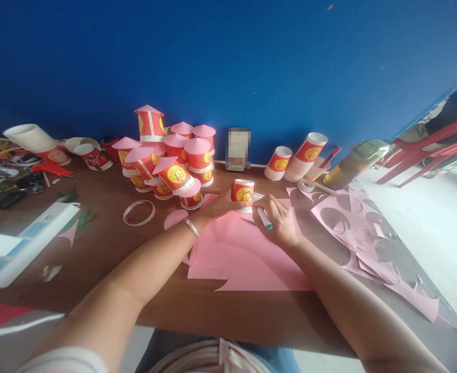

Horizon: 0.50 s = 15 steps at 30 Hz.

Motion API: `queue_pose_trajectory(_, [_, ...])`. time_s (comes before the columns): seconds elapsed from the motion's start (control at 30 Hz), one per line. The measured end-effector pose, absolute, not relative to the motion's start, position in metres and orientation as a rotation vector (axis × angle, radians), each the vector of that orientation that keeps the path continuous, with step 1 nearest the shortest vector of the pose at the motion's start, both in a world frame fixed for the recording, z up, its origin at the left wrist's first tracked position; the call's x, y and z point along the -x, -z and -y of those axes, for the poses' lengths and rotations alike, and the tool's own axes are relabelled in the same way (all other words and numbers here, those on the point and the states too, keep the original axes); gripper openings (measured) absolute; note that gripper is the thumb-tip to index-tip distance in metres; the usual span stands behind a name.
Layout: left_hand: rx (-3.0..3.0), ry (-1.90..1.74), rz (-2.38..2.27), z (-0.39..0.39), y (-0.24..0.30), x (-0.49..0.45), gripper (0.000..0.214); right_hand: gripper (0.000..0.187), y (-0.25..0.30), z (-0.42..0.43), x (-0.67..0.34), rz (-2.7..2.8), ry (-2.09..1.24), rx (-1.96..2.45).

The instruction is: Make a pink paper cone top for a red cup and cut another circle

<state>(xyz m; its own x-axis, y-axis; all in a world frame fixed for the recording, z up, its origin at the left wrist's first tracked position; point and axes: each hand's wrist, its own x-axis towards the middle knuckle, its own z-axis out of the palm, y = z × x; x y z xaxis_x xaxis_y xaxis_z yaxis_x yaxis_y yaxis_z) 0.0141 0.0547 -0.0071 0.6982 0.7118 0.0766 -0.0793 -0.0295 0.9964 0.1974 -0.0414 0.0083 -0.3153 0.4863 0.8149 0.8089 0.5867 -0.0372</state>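
A red paper cup (243,192) with a yellow emblem stands upside down on a sheet of pink paper (247,254) in the middle of the brown table (108,243). My left hand (218,204) grips the cup's side and holds it down. My right hand (277,217) is closed round a white pen with a teal end (262,216), its tip at the cup's base on the paper. A bracelet sits on my left wrist.
A pile of red cups topped with pink paper cones (170,155) stands behind. Stacked cups (302,155) lie at the back right. Cut pink scraps (368,238) cover the right side. A tape ring (139,213), a white power strip (22,243) and clutter lie left.
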Motion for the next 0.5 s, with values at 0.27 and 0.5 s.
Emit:
queue_pose_trajectory(0.27, [-1.491, -0.71, -0.524, -0.0569, 0.0087, -0.0141, 0.054, 0.014, -0.0052, 0.0413, -0.1962, 1.996, 0.471, 1.009])
queue_pose_trajectory(0.5, [-1.465, -0.711, -0.502, -0.0566, 0.0089, -0.0147, 0.057, 0.016, -0.0031, 0.0414, -0.1961, 2.011, 0.451, 1.004])
